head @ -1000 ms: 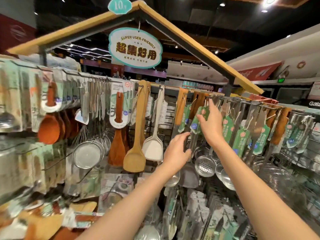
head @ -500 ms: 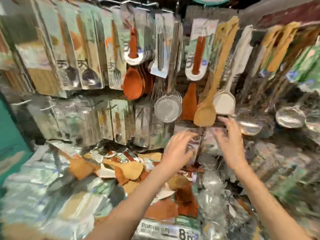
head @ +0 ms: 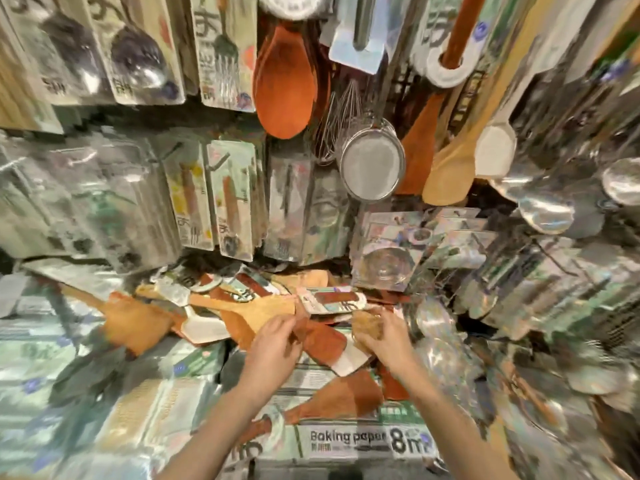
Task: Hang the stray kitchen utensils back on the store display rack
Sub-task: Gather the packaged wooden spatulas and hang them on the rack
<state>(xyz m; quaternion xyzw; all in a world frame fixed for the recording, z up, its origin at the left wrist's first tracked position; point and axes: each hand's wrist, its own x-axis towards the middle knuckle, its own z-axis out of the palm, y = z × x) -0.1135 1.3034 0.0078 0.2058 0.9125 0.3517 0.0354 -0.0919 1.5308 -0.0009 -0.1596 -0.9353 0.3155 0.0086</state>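
A heap of stray wooden utensils lies on the shelf below the display rack, among them a pale spatula (head: 256, 308), an orange-brown one (head: 135, 323) and a white one (head: 204, 329). My left hand (head: 277, 348) pinches the narrow end of a reddish-brown spatula (head: 323, 339) in the heap. My right hand (head: 386, 339) curls over a light wooden utensil (head: 367, 323) just to its right. Motion blur hides the exact grips. On the rack above hang a red-brown spoon (head: 285, 81), a mesh strainer (head: 372, 164) and a pale wooden spatula (head: 446, 171).
Packaged cutlery cards (head: 228, 206) hang in rows on the left. Steel ladles (head: 547, 209) hang on the right. Another reddish spatula (head: 343, 393) lies on a box of baking paper (head: 346, 439) at the shelf's front edge. Packaged goods crowd both sides.
My view dropped from the top hooks to the lower shelf. Both hands came down from the hanging utensils into the heap and closed on two wooden pieces.
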